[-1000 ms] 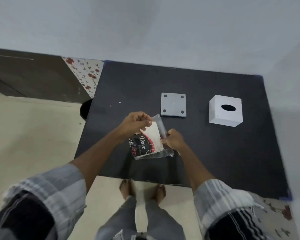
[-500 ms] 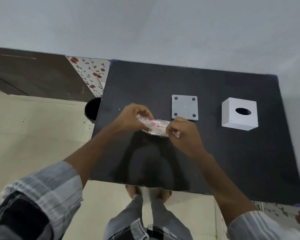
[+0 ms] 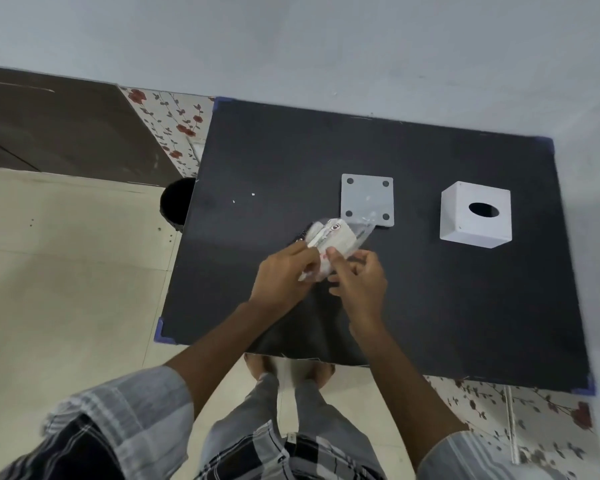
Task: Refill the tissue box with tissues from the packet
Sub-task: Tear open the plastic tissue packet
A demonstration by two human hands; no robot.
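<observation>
A clear plastic tissue packet [image 3: 336,239] with white tissues and red print is held above the middle of the black table [image 3: 291,157]. My left hand [image 3: 284,275] grips its near left end. My right hand [image 3: 359,275] pinches its near right side with thumb and fingers. The white cube tissue box [image 3: 465,225] with an oval hole stands at the right, apart from both hands. Its flat grey base plate [image 3: 367,199] with four holes lies just beyond the packet, partly behind the packet's clear flap.
The table stands against a pale wall. A dark round bin [image 3: 175,202] sits on the floor at the table's left edge. Floral covering [image 3: 174,123] shows at the back left and under the near right corner. My feet stand at the near edge.
The packet has been turned from its black printed face to a white side and now tilts away. Both hands have shifted their hold to its near end. The camera view has moved.
</observation>
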